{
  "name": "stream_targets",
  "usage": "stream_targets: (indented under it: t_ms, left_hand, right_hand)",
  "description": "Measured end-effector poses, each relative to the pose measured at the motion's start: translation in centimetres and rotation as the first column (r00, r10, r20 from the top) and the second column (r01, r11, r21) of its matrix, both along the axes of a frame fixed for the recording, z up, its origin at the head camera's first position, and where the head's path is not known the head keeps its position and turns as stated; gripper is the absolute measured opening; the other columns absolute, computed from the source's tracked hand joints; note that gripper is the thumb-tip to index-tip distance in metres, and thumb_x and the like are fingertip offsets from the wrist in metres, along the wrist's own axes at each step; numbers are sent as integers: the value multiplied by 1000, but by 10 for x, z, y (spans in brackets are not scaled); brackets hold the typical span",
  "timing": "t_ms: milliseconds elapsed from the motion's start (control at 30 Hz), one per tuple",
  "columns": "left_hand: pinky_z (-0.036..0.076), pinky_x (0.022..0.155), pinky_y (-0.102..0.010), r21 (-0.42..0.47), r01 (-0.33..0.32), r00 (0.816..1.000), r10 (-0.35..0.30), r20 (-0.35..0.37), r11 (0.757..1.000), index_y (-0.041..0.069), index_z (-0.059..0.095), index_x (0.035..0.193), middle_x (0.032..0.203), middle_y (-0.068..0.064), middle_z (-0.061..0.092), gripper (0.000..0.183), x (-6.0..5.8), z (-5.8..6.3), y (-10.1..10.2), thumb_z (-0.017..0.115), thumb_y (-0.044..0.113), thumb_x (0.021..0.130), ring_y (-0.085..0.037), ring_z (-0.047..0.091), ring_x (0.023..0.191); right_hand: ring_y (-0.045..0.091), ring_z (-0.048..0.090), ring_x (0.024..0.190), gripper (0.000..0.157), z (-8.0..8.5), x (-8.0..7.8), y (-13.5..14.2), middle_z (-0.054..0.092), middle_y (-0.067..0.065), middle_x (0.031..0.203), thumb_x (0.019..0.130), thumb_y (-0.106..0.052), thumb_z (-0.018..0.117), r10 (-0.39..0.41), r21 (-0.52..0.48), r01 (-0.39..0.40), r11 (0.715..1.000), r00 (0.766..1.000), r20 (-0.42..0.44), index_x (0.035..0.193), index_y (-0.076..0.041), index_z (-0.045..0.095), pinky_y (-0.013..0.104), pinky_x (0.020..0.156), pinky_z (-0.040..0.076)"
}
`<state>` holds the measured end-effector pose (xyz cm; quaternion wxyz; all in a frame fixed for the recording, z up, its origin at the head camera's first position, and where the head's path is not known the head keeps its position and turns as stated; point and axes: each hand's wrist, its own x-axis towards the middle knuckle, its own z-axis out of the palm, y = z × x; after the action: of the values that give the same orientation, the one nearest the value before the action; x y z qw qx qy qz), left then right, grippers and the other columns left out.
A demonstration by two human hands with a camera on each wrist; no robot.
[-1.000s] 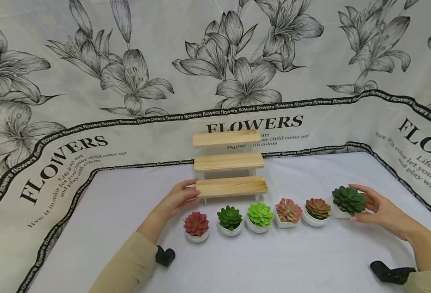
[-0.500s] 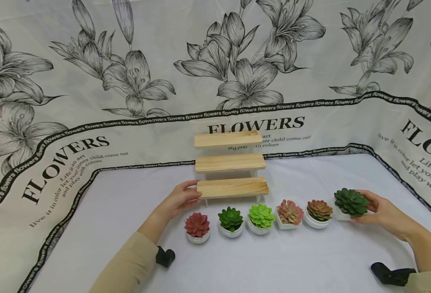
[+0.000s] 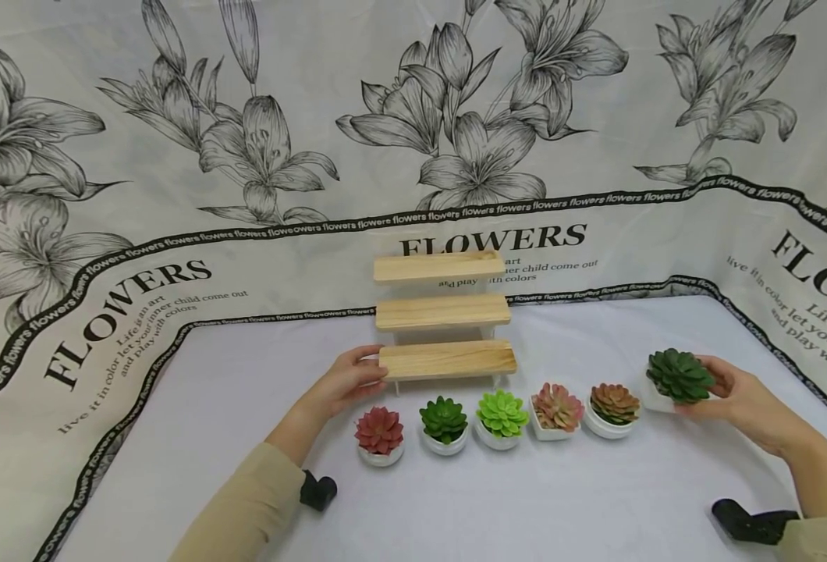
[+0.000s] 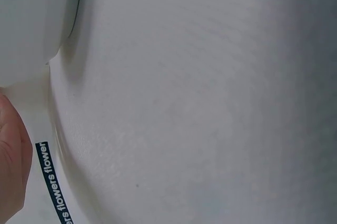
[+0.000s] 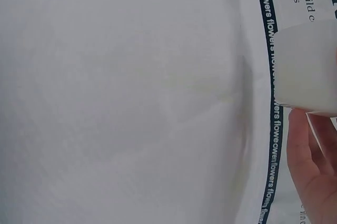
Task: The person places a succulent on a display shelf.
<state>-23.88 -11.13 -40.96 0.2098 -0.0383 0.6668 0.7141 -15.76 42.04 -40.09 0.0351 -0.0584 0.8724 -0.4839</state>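
Two hands (image 3: 349, 384) (image 3: 745, 404), stand (image 3: 448, 360), succulent (image 3: 680, 376), "FLOWERS" backdrop (image 3: 526, 237)

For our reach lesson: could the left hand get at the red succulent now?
Probably yes: the left hand, at the bottom shelf, is close by, with nothing visible between it and the red succulent.

The head camera looks forward and down from in front of the three-step wooden shelf (image 3: 443, 314). Wrist cameras look close over the white tablecloth (image 4: 168, 108), left and right of the shelf; head and right wrist both see the white pot (image 5: 305, 68) right of it.
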Motion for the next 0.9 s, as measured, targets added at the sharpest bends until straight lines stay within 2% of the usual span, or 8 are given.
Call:
stream_targets:
  t_ms: [233, 667, 767, 900]
  left_hand:
    - [51, 79, -25, 3, 6, 1000, -6, -11, 1000, 0, 34, 140, 128, -23, 47, 55, 0, 1, 0, 56, -1, 90, -15, 56, 90]
    - [51, 79, -26, -5, 17, 1000, -17, -9, 1000, 1, 35, 140, 126, -22, 47, 55, 1, 2, 0, 56, -1, 90, -16, 56, 90]
    - [51, 78, -25, -7, 17, 1000, -17, -12, 1000, 0, 35, 140, 125, -22, 48, 55, 2, 2, 0, 56, -1, 90, -16, 56, 89]
    - [51, 78, -25, -4, 23, 1000, -23, -18, 1000, 0, 35, 140, 123, -21, 49, 55, 1, 1, -2, 56, -2, 90, -15, 56, 89]
  right_hand:
    - [-20, 42, 93, 56, 13, -5, -3, 43, -36, 105, 81, -3, 70, -6, 36, 5, 999, 1000, 5, 121, -26, 39, 12, 69, 44]
    - [-19, 43, 92, 55, 27, -10, -6, 44, -35, 104, 81, -4, 70, -8, 65, 9, 998, 1000, -17, 119, -29, 39, 12, 68, 44]
    - [-20, 42, 92, 54, 30, -12, -7, 43, -35, 103, 81, -6, 71, -13, 95, 14, 995, 1000, -15, 123, -20, 39, 12, 67, 43]
    - [-19, 42, 90, 55, 36, -15, -10, 43, -34, 102, 81, -7, 72, -19, 118, 22, 993, 1000, -19, 124, -14, 38, 14, 66, 44]
